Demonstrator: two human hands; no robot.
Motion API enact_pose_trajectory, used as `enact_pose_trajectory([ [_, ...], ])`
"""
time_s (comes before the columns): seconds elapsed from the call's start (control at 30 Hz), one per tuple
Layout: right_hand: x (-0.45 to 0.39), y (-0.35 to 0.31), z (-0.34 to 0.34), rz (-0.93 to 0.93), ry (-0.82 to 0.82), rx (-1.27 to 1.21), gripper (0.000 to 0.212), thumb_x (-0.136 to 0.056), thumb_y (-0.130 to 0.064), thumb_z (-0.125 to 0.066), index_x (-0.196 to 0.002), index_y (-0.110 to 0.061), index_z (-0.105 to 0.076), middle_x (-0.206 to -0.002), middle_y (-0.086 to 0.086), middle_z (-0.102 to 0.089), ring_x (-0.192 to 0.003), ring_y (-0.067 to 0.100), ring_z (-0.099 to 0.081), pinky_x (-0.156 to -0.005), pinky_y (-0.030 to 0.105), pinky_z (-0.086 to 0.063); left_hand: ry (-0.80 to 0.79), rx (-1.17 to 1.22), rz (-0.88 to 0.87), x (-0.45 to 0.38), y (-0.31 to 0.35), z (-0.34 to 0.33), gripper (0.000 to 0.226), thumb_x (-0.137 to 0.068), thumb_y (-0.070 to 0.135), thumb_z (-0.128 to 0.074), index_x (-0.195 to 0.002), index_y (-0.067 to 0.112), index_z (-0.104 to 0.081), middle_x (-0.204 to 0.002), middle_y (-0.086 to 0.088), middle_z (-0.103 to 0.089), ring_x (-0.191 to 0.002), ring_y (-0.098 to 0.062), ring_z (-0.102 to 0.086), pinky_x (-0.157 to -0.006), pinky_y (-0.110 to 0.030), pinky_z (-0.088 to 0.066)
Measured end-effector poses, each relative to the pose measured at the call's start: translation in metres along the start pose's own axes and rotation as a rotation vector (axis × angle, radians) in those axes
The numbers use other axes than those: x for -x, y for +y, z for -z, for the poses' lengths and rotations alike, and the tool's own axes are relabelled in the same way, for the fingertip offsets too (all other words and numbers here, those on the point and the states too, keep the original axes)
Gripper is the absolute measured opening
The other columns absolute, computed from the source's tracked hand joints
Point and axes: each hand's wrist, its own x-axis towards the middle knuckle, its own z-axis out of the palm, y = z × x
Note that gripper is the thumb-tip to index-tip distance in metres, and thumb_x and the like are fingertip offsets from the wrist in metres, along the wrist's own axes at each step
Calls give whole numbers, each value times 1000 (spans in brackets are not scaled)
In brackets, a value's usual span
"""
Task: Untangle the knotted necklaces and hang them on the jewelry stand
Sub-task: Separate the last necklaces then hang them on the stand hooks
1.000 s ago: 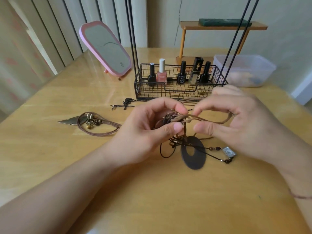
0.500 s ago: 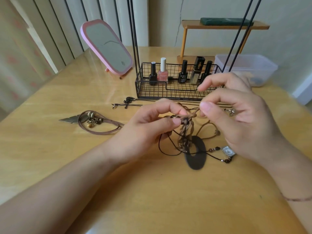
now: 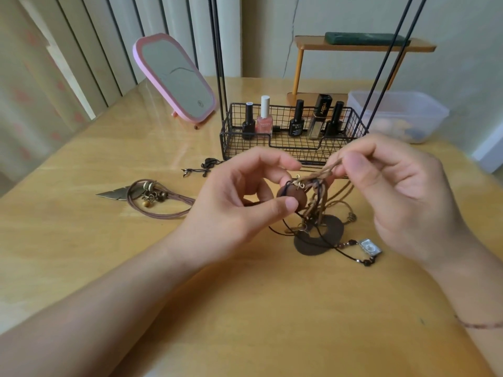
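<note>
Two hands work mid-untangle above the tabletop. The left hand pinches a round brown pendant; the right hand, at 3 o'clock from it, pinches tan cords. The knotted bundle hangs roughly vertical, 12 to 6. Next, I judge: ease one cord free before hanging on the stand.

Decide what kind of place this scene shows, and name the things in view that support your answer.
Probably a dressing or vanity table in a home. A pink tabletop mirror stands at the back, nail polish bottles sit in a black wire basket, and the hands work on tangled necklaces on a wooden table.
</note>
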Motion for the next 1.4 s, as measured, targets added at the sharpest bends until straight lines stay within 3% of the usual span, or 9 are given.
enact_pose_trajectory([
  [0.17,0,-1,0,-44,-30,-6,22,-98,-25,-50,-91,-11,-65,-83,-3,-66,-85,14,-65,-79,24,-49,-10,96,8,0,3,-3,10,-87,0,-59,-92,8,-61,-69,7,-68,-58,2,-57,-59,-5,-40],
  [0.4,3,3,0,-193,-50,46,20,-94,-17,-52,-101,-26,-68,-78,0,-63,-76,19,-64,-71,36,-54,46,154,32,1,6,-7,7,-85,4,-65,-92,4,-64,-66,2,-71,-54,1,-58,-57,-5,-42],
  [0.57,5,-2,-4,-36,-166,146,15,-92,-30,-62,-98,-21,-73,-74,-6,-58,-70,18,-55,-59,31,-44,53,-23,15,2,1,-4,5,-86,10,-69,-91,11,-67,-73,-3,-75,-69,-18,-67,-65,-42,-54],
  [0.7,5,-3,-6,-17,-126,202,6,-86,-22,-72,-90,-20,-76,-75,-6,-64,-69,14,-60,-60,30,-48,45,38,8,2,3,-5,11,-90,-6,-60,-91,4,-63,-69,-6,-72,-59,-5,-62,-60,-11,-46],
  [0.87,5,-3,-4,3,-133,257,8,-96,-22,-62,-90,-20,-68,-78,-9,-63,-69,18,-59,-60,32,-46,94,41,61,-1,2,-6,24,-89,-14,-57,-81,5,-68,-60,5,-66,-47,1,-51,-52,-7,-39],
  [1.07,7,-3,-5,-151,-129,128,11,-100,-28,-46,-91,-29,-51,-68,-3,-57,-56,19,-49,-52,36,-43,-24,-36,68,-1,-3,1,30,-81,-3,-60,-96,20,-69,-87,-1,-66,-60,-7,-47,-57,-18,-38],
  [1.23,7,-1,-11,-315,-214,-106,15,-99,-37,-44,-92,-27,-54,-80,9,-68,-64,29,-60,-53,38,-52,-76,-55,15,1,-1,-2,30,-85,17,-70,-114,20,-63,-104,-16,-60,-88,-7,-57,-63,-29,-45],
  [1.3,7,-2,-14,-348,-233,-192,16,-98,-35,-46,-90,-25,-57,-78,10,-68,-64,34,-60,-53,37,-52,-28,-91,9,1,1,-6,22,-85,19,-74,-105,18,-65,-94,-12,-63,-81,-12,-57,-62,-40,-46],
  [1.4,5,-6,-16,-407,-221,-353,20,-96,-29,-47,-90,-15,-60,-75,5,-70,-66,38,-59,-51,30,-51,13,-129,33,0,-2,-7,15,-86,19,-72,-86,6,-64,-75,-10,-64,-61,-23,-49,-54,-36,-40],
])
